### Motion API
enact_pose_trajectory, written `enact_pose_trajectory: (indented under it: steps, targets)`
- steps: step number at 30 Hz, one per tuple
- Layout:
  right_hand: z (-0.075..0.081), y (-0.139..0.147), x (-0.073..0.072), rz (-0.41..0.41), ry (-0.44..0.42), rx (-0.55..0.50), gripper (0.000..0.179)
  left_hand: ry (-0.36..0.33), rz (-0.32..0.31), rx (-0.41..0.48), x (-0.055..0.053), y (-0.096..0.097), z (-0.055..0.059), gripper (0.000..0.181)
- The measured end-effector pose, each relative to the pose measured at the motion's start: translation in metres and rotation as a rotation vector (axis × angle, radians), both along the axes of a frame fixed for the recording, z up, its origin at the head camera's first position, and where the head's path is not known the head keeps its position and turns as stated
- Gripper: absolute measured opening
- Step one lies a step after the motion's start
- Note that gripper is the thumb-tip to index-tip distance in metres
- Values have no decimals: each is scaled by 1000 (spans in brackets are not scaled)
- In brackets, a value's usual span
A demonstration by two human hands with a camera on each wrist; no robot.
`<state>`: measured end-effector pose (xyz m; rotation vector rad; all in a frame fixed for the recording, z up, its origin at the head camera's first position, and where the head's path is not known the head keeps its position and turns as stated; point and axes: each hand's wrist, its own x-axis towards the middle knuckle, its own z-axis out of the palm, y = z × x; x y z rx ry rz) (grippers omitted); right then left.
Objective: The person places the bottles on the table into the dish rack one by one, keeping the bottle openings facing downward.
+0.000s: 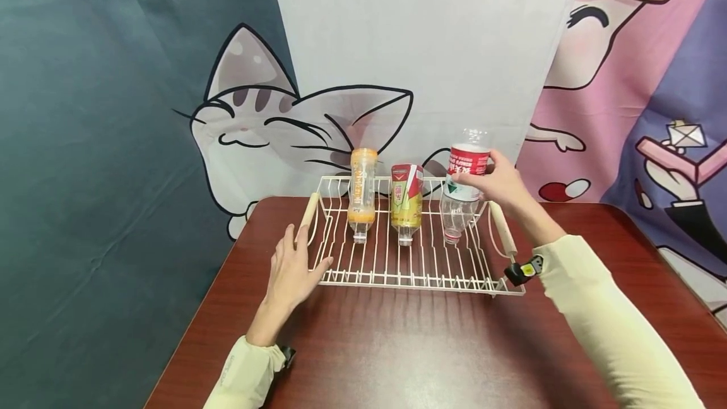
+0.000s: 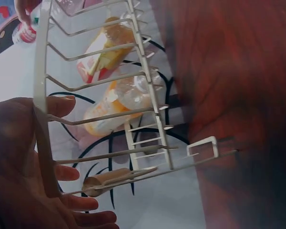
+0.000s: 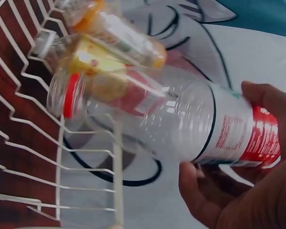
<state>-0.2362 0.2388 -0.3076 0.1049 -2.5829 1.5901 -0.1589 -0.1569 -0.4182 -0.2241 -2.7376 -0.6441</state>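
Observation:
My right hand (image 1: 500, 182) grips a clear plastic bottle (image 1: 461, 210) with a red and white label, fingers and thumb around the label. The bottle is upside down, neck low over the right part of a white wire dish rack (image 1: 397, 279); in the right wrist view its red neck ring (image 3: 71, 95) is near the wires. My left hand (image 1: 289, 273) is at the rack's left front corner, fingers spread beside the rim. Upside down in the rack stand an orange-labelled bottle (image 1: 362, 185) and a yellow-and-red-labelled bottle (image 1: 406, 197).
The rack stands on a dark red wooden table (image 1: 397, 346) and has pale handles on its left (image 1: 309, 210) and right (image 1: 503, 229) sides. Behind the table hangs a cloth (image 1: 420, 30) with cartoon prints.

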Motion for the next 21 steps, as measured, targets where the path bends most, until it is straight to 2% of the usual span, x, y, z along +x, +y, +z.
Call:
enact_pose_trajectory:
  steps: [3,8,14,21]
  targets:
    - [-8,-8,-6,-28,-4,110,79,-42,13,-1,1,-1,-3,87]
    - [-18,-19,-14,-72,-28,185,78,-54,10,-3,2,0,-5,92]
    - [-24,-24,-21,-95,-47,200,81,-29,16,-32,3,2,-6,96]
    - [-27,-21,-27,-96,-84,211,83,-36,12,-37,1,1,-8,96]
